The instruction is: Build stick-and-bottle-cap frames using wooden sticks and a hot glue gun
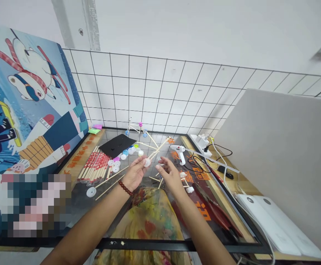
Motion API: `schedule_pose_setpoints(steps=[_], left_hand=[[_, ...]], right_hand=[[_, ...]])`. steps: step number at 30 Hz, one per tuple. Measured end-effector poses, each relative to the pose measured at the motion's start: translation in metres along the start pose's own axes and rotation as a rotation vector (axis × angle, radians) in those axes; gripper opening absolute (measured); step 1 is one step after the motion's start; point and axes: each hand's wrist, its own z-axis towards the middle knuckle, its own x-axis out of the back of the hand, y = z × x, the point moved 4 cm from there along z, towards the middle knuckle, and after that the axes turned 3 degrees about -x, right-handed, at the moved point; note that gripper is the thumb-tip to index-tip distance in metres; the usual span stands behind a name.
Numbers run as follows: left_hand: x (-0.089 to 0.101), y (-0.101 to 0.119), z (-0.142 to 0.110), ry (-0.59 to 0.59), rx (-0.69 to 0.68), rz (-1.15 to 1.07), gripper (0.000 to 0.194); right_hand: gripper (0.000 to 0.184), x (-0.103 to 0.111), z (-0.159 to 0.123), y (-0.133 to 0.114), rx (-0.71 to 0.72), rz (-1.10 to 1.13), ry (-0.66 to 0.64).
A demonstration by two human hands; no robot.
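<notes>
My left hand (137, 172), with a beaded bracelet at the wrist, pinches a white bottle cap (147, 162). Thin wooden sticks (158, 149) run from this cap up and away, crossing one another. Close by on the right is my right hand (170, 176), its thumb and fingers apart. A small whitish piece shows at its fingertips; whether they touch it I cannot tell. Beyond the hands stands a stick frame (140, 125) with pink and blue caps. Short sticks (158, 180) lie below the hands, and a stick piece with white caps (189, 189) is to the right.
A white glue gun (180, 152) lies right of the hands, its cord leading to a power strip (201, 141). Packs of wooden sticks (95, 165), loose caps (115, 168) and a black sheet (117, 144) are on the left. Red-handled pliers (215, 209) lie at the right.
</notes>
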Motion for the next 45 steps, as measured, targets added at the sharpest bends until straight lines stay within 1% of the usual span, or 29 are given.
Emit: schedule_pose_setpoints(steps=[1,2,5,8,10,13,16,19,21,23,25,27,28,30,32,34,36,39,41,43,45], left_hand=[[-0.002,-0.003,-0.002,-0.014,-0.005,-0.016,0.03],[-0.003,-0.006,-0.004,-0.03,-0.015,-0.027,0.032],[-0.004,-0.013,-0.007,-0.07,-0.046,-0.041,0.033],[-0.003,-0.016,-0.007,-0.085,-0.058,-0.048,0.032],[-0.002,-0.016,-0.008,-0.091,-0.047,-0.07,0.034],[0.0,-0.016,-0.007,-0.068,0.025,-0.15,0.035],[0.008,-0.013,-0.003,0.047,0.08,-0.225,0.027],[0.018,-0.006,0.002,0.194,0.058,-0.237,0.021],[0.024,-0.002,0.006,0.251,0.04,-0.221,0.019],[0.029,-0.001,0.009,0.285,0.028,-0.191,0.018],[0.032,-0.003,0.009,0.336,-0.003,-0.131,0.016],[0.033,-0.006,0.006,0.391,-0.061,-0.036,0.013],[0.031,-0.007,0.003,0.397,-0.092,0.016,0.012],[0.022,-0.009,-0.003,0.342,-0.149,0.125,0.013],[0.009,-0.008,-0.009,0.242,-0.207,0.247,0.017],[-0.002,-0.005,-0.015,0.158,-0.256,0.362,0.024],[-0.008,-0.002,-0.019,0.105,-0.265,0.428,0.03],[-0.01,-0.002,-0.019,0.059,-0.227,0.445,0.033],[-0.008,-0.002,-0.016,0.032,-0.215,0.453,0.031],[-0.004,0.0,-0.012,0.017,-0.232,0.466,0.028],[0.003,0.005,-0.005,0.035,-0.267,0.493,0.027]], right_hand=[[0.059,-0.008,0.001,-0.004,-0.032,0.028,-0.02],[0.06,-0.014,0.002,-0.008,-0.048,0.043,-0.031],[0.052,-0.028,0.002,-0.019,-0.031,0.03,-0.015],[0.044,-0.033,0.003,-0.026,0.01,-0.001,-0.011],[0.041,-0.032,0.006,-0.03,0.05,-0.023,-0.035],[0.042,-0.018,0.014,-0.036,0.158,-0.073,-0.076],[0.05,0.006,0.025,-0.035,0.233,-0.107,-0.118],[0.054,0.032,0.032,-0.025,0.216,-0.106,-0.133],[0.055,0.045,0.033,-0.017,0.185,-0.084,-0.139],[0.056,0.052,0.033,-0.011,0.169,-0.068,-0.139],[0.057,0.053,0.033,-0.008,0.167,-0.068,-0.116],[0.06,0.05,0.033,-0.005,0.169,-0.067,-0.046],[0.062,0.047,0.033,-0.004,0.17,-0.069,0.001],[0.064,0.039,0.031,-0.004,0.182,-0.102,0.088],[0.063,0.028,0.027,-0.005,0.218,-0.19,0.13],[0.063,0.016,0.021,-0.008,0.273,-0.293,0.129],[0.061,0.006,0.015,-0.011,0.328,-0.376,0.119],[0.057,-0.005,0.008,-0.016,0.385,-0.449,0.128],[0.055,-0.009,0.005,-0.019,0.404,-0.468,0.134],[0.056,-0.012,0.002,-0.022,0.418,-0.457,0.116],[0.052,-0.015,0.001,-0.024,0.42,-0.407,0.064]])
